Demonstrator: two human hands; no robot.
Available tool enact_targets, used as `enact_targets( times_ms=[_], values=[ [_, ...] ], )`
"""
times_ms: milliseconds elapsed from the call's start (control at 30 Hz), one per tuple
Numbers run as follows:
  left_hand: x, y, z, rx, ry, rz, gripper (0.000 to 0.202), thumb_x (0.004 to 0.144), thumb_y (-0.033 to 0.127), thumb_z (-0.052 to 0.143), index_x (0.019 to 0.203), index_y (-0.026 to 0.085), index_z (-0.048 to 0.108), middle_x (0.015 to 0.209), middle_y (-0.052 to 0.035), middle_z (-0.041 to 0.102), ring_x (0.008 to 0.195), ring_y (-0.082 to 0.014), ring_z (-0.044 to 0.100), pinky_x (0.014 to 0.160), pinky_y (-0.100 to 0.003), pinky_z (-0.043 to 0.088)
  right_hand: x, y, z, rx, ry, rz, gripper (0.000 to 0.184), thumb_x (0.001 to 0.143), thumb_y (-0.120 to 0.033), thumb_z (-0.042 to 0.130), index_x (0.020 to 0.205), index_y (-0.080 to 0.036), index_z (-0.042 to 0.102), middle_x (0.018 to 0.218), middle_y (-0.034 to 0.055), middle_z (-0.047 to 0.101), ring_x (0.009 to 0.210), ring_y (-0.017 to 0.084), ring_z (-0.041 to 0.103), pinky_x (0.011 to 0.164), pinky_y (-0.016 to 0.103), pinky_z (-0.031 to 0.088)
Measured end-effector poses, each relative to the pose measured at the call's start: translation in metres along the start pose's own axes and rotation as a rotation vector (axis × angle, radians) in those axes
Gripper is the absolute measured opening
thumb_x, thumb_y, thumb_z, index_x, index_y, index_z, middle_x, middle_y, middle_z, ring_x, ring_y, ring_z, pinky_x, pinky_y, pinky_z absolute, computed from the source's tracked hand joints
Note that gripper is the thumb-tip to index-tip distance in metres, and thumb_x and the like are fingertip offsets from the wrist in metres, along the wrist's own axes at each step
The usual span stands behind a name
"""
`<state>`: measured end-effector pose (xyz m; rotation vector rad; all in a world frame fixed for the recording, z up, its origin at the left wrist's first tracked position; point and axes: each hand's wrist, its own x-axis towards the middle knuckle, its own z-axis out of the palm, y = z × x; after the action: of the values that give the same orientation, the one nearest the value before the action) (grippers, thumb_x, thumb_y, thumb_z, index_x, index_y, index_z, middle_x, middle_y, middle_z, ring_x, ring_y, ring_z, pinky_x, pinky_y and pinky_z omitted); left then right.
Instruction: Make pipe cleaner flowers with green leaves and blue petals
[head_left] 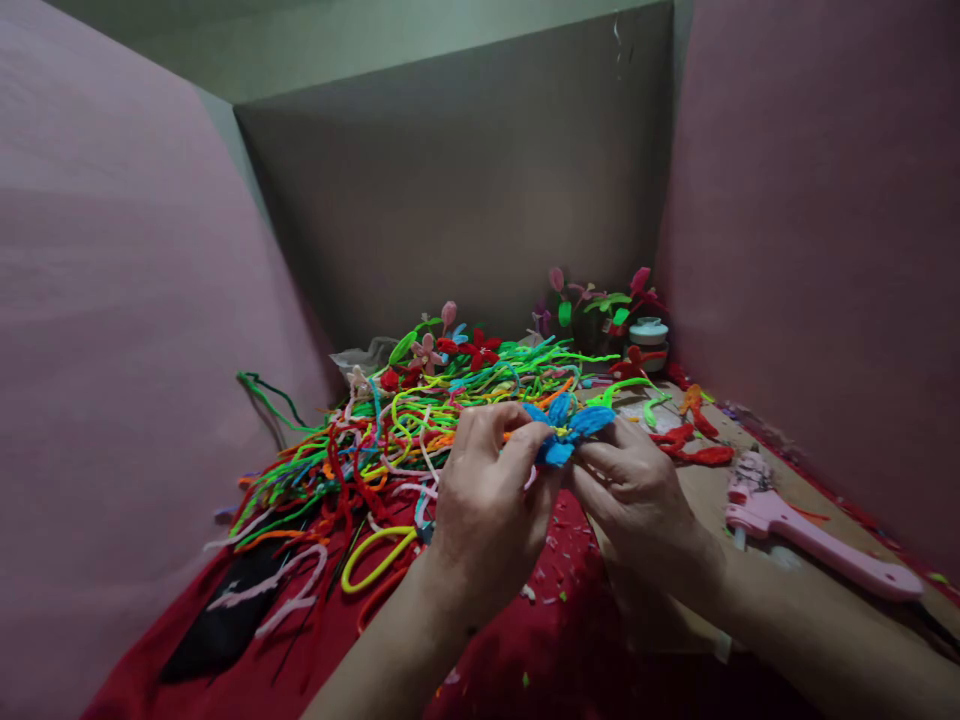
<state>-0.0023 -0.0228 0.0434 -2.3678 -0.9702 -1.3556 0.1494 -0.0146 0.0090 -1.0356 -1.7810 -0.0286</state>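
Observation:
Both of my hands meet at the centre of the view around a small blue pipe-cleaner flower (568,427). My left hand (487,500) pinches its left side with curled fingers. My right hand (637,495) grips it from the right and below, fingers closed. The blue petals stick up above my fingertips. Just behind the flower lies a big tangled heap of coloured pipe cleaners (375,440) in green, yellow, orange, red and pink.
A pink glue gun (810,535) lies on the wooden surface at right. Red pipe-cleaner pieces (694,450) sit beyond it. Finished pipe-cleaner flowers (600,300) and a small white jar (649,335) stand at the back. Red cloth (525,640) covers the near surface. Pink walls close both sides.

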Motion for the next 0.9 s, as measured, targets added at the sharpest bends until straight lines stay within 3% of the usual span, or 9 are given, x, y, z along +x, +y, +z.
enact_targets(
  times_ms=[100,200,333,433,500,633,800,900],
  values=[
    [0.003,0.003,0.007,0.127,-0.003,0.097,0.004,0.077,0.013,0.056,0.076,0.016,0.058,0.086,-0.0064,0.057,0.083,-0.018,0.047,0.073,-0.033,0.044,0.0,-0.001,0.002,-0.053,-0.042,-0.022,0.025,0.08,-0.018,0.05,0.056,-0.017,0.057,0.067,0.0063,0.053,0.068,0.018,0.046,0.061,0.031,0.036],
    [0.003,0.011,0.018,0.208,0.054,0.146,0.009,0.077,0.011,0.053,0.069,0.015,0.055,0.085,-0.0078,0.058,0.085,-0.0199,0.047,0.077,-0.037,0.042,0.001,-0.001,0.004,-0.011,-0.027,-0.017,0.027,0.08,-0.018,0.048,0.054,-0.017,0.053,0.065,0.0058,0.052,0.065,0.017,0.044,0.058,0.03,0.035],
    [0.006,0.029,0.03,0.234,0.175,-0.001,0.008,0.078,0.012,0.05,0.072,0.014,0.055,0.088,-0.0105,0.058,0.084,-0.021,0.047,0.077,-0.041,0.042,0.002,0.0,0.005,0.093,-0.004,0.018,0.031,0.083,-0.02,0.043,0.054,-0.018,0.051,0.066,0.0066,0.053,0.064,0.017,0.045,0.057,0.03,0.037],
    [0.006,0.034,0.033,0.228,0.146,-0.044,0.007,0.078,0.013,0.051,0.073,0.013,0.055,0.094,-0.0129,0.058,0.09,-0.0229,0.047,0.08,-0.044,0.042,0.004,0.004,0.002,0.13,-0.006,0.078,0.028,0.08,-0.019,0.046,0.052,-0.018,0.051,0.067,0.0062,0.053,0.065,0.017,0.047,0.058,0.03,0.038],
    [0.005,0.03,0.03,0.181,0.099,0.008,0.004,0.079,0.012,0.052,0.08,0.012,0.057,0.097,-0.0132,0.059,0.092,-0.0226,0.048,0.082,-0.042,0.042,0.004,0.007,-0.001,0.146,-0.016,0.101,0.024,0.077,-0.016,0.048,0.054,-0.018,0.054,0.069,0.0062,0.055,0.069,0.017,0.049,0.061,0.03,0.039],
    [0.001,0.014,0.02,0.132,0.035,0.151,0.025,0.08,0.007,0.051,0.104,0.014,0.056,0.099,-0.0102,0.062,0.094,-0.0196,0.05,0.083,-0.038,0.043,0.003,0.009,-0.006,0.182,-0.052,0.122,0.022,0.077,-0.017,0.049,0.061,-0.019,0.063,0.071,0.005,0.058,0.072,0.017,0.051,0.065,0.03,0.04],
    [-0.002,0.005,0.013,0.323,0.054,0.377,0.026,0.08,0.012,0.051,0.104,0.016,0.061,0.091,-0.0074,0.064,0.093,-0.021,0.051,0.092,-0.045,0.035,0.005,0.002,-0.012,0.222,-0.131,0.158,0.025,0.079,-0.022,0.048,0.059,-0.018,0.063,0.066,0.0043,0.058,0.065,0.015,0.049,0.06,0.029,0.039],
    [-0.001,0.007,0.012,0.379,0.059,0.508,0.026,0.08,0.011,0.048,0.101,0.014,0.062,0.089,-0.0067,0.065,0.092,-0.02,0.051,0.097,-0.044,0.031,0.006,0.002,-0.016,0.312,-0.224,0.194,0.029,0.081,-0.025,0.046,0.058,-0.018,0.062,0.058,0.0018,0.055,0.058,0.013,0.045,0.056,0.028,0.038]
  ],
)
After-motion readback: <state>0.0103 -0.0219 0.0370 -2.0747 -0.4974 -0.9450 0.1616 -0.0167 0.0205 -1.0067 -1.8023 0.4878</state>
